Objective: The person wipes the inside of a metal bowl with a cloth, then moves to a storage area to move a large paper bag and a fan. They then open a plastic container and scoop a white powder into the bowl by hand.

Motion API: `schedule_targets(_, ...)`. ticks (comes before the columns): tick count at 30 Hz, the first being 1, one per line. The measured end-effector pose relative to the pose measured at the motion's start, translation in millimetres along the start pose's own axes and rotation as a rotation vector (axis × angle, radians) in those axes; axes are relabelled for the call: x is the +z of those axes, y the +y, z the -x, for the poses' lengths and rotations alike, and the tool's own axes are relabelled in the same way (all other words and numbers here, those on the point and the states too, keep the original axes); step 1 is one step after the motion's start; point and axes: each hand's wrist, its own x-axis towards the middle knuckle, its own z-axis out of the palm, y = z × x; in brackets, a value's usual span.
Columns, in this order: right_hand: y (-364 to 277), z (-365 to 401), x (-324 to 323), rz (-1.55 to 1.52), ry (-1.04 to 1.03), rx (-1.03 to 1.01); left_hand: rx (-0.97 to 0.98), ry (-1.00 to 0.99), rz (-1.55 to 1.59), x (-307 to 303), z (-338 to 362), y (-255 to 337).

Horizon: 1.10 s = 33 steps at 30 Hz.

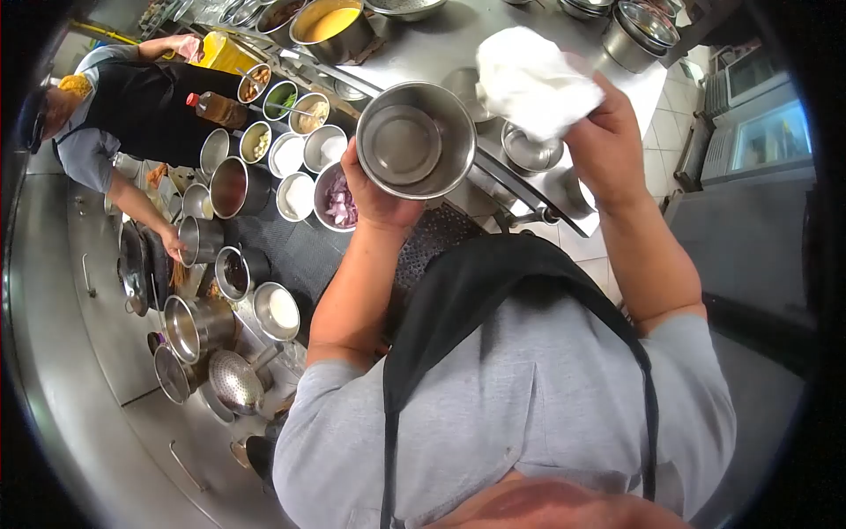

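An empty steel pot (402,145) is tilted so that its inside faces the camera. My left hand (381,196) grips its lower left side, with the fingers partly hidden behind it. Up to the right, my right hand (604,132) is closed on a bunched white cloth (533,79), which hangs in the air over the steel table (432,40), apart from the pot. Just behind the pot's left side is a bowl of chopped red onion (340,201). Below the cloth a round steel bowl (531,150) rests on the metal surface.
At the left a co-worker (123,115) in a dark apron reaches to a steel pot (201,238). Several containers of ingredients stand between us, with a sauce bottle (220,109). A pot of yellow liquid (330,21) is at the top; stacked pots (636,40) stand top right.
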Motion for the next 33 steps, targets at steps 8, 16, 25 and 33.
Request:
schedule_targets(8,69.2,4.4,36.7,1.114,-0.346,-0.01,-0.326,-0.117,0.309,9.4,-4.3,-26.5)
schedule_targets(16,86.8,-8.3,17.2,0.943,-0.893,-0.344,-0.29,-0.154,0.151,-5.9,-4.7,-39.5)
schedule_targets(25,83.4,-3.2,22.4,1.44,-0.779,-0.15,-0.229,-0.121,0.073,11.2,-9.3,-39.5)
schedule_targets(33,72.8,-9.3,10.2,0.448,-0.739,0.415,-0.148,-0.271,-0.031,17.6,-8.0,-22.5)
